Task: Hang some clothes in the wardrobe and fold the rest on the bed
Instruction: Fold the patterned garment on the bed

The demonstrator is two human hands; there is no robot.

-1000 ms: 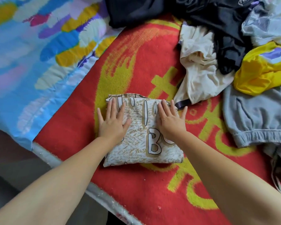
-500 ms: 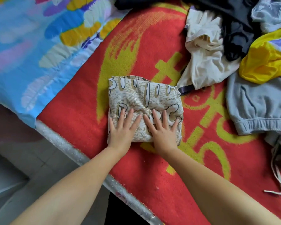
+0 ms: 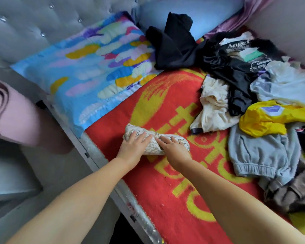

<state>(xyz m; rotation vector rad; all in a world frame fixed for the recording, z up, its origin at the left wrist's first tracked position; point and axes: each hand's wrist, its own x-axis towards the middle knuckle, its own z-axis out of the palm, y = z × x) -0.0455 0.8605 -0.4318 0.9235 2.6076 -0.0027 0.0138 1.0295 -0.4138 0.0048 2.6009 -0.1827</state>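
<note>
A beige garment with printed lettering (image 3: 180,140) lies folded into a narrow strip on the red and yellow blanket (image 3: 165,191), near the bed's left edge. My left hand (image 3: 133,147) presses flat on its left half with straight fingers. My right hand (image 3: 173,147) presses flat on its right half, and the two hands nearly touch at the fingertips. To the right sits an unfolded pile: a cream garment (image 3: 213,110), a yellow one (image 3: 271,117), grey sweatpants (image 3: 261,155) and black clothes (image 3: 236,73).
A blue patterned pillow (image 3: 88,71) lies at the head of the bed against a grey tufted headboard (image 3: 33,23). A rolled pink mat (image 3: 14,113) stands on the floor at the left. A brown garment (image 3: 294,191) lies at the right edge.
The beige garment has been folded over again into a narrower strip. Both hands stay flat on it. The view has tilted up, so the headboard and the whole pile show.
</note>
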